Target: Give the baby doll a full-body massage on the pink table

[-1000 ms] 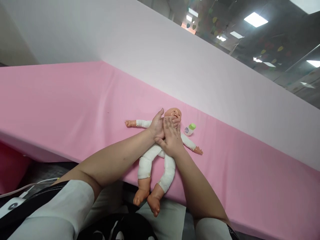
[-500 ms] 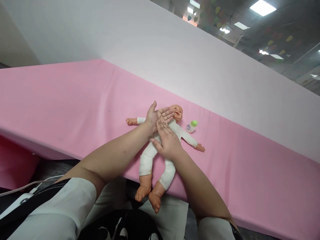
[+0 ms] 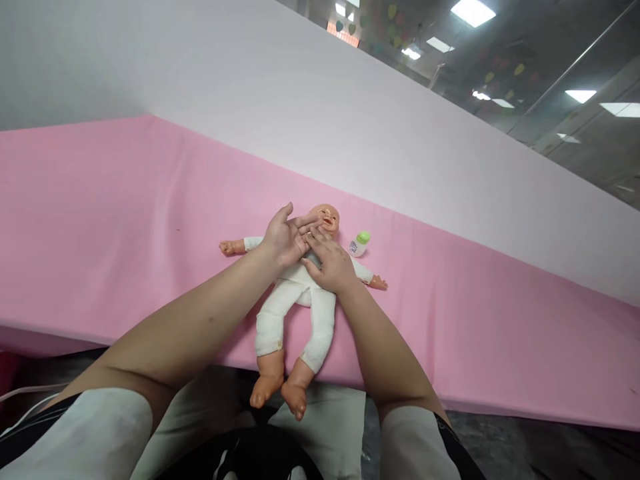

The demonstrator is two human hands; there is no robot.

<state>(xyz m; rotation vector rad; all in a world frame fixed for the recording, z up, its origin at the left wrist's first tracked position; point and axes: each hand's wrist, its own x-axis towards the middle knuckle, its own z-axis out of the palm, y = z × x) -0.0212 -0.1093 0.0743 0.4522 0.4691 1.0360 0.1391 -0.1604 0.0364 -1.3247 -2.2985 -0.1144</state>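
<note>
Doll [image 3: 303,292] is laid on its back on pink cover [image 3: 450,320], feet past near edge. Over its chest, left hand [image 3: 287,240] is held open, palm up; its fingers are overlapped by right hand [image 3: 331,261], palm down, fingers extended. Green-capped bottle [image 3: 359,245] is placed near doll's head.

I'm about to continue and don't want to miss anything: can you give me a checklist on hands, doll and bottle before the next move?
1. Left hand open, palm up: ok.
2. Right hand palm down across the left fingers: ok.
3. Nothing caught between the hands: cannot tell, hidden.
4. Doll on its back on the pink surface: ok.
5. Doll's feet within the near edge: not ok, both jut past it.
6. Bottle capped, apart from both hands: ok.
</note>
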